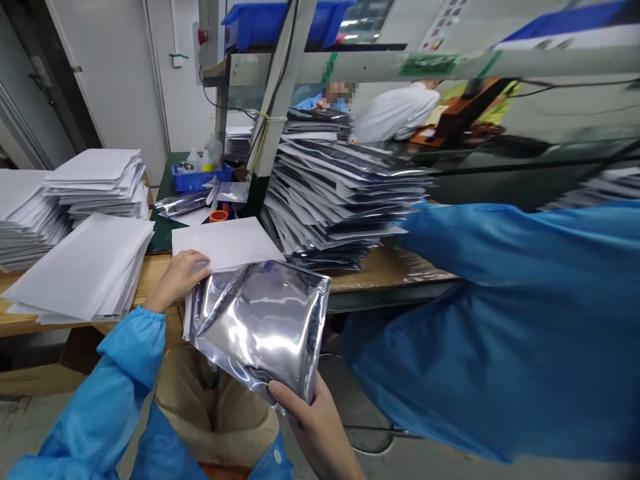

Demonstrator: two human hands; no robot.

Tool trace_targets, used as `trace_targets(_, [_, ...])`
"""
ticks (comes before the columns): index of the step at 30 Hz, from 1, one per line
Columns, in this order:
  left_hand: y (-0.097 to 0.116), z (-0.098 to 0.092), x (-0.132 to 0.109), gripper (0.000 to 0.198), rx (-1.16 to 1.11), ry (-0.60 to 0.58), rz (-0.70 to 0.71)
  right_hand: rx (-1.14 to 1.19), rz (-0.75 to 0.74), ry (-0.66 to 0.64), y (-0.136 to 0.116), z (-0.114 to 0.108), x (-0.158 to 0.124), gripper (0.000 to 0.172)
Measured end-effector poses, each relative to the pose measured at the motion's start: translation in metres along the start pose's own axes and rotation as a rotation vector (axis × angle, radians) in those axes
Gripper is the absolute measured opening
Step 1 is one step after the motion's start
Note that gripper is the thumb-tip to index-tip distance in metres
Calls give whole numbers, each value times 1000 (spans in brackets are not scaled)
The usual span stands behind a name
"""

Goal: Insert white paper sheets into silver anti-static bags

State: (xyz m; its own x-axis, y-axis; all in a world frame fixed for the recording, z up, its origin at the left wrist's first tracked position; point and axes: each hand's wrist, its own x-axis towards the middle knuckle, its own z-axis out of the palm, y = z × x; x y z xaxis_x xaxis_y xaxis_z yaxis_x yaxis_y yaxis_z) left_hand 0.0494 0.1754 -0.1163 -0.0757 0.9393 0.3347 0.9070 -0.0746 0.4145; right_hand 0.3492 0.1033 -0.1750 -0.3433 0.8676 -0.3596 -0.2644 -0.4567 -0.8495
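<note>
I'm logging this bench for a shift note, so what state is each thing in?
Silver bag: held in both hands, puffed and creased.
Left hand: grips the bag's top left corner.
Right hand: pinches the bag's bottom edge.
White sheet: flat on the bench.
Bag stack: tall, splayed unevenly.
White stacks: piled, fanned out.
Blue tray: holds bottles.
</note>
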Motion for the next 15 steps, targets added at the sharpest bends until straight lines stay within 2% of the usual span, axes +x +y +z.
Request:
trace_targets(4, [-9,12,19,13,53,-25,-41,35,-20,-36,-10,1,7,67])
trace_targets(8, [3,12,17,20,159,23,-73,42,-28,-43,-21,6,11,68])
trace_targets(11, [21,5,3,21,222,26,-57,64,-14,-38,-23,4,3,67])
trace_targets(15, [43,-5,-33,25,180,-26,81,22,50,-26,-14,-13,-16,66])
